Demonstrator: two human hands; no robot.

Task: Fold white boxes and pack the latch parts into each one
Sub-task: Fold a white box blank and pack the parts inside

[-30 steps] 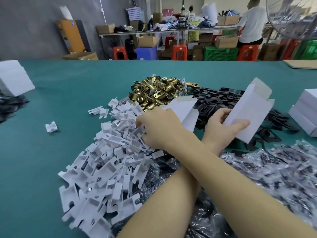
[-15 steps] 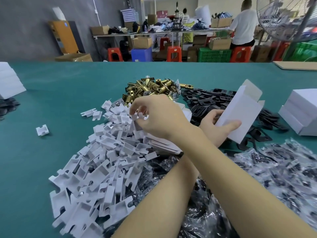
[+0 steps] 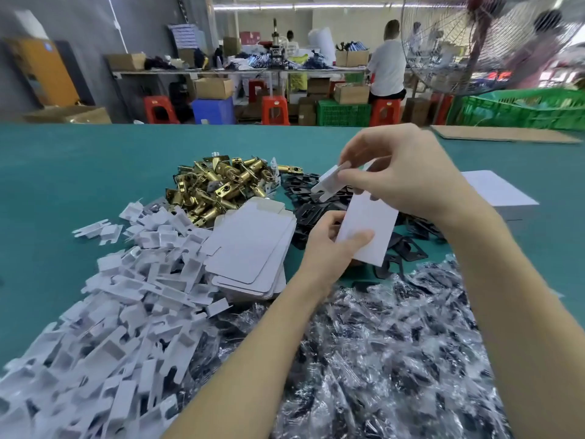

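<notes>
A big green table (image 3: 79,185) stands in a busy workshop with red stools (image 3: 274,109) and cardboard boxes behind it. The left hand (image 3: 329,248) grips one folded white box (image 3: 367,229), thumb on its front. Just above it, the right hand (image 3: 399,172) pinches one white card insert (image 3: 327,182) in its fingertips. Left lies a heap of inserts (image 3: 120,312), too many to count. Far off sits a pile of brass latches (image 3: 218,185).

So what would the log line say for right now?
left hand: holds box | right hand: pinches insert above box | step: inserting
</notes>
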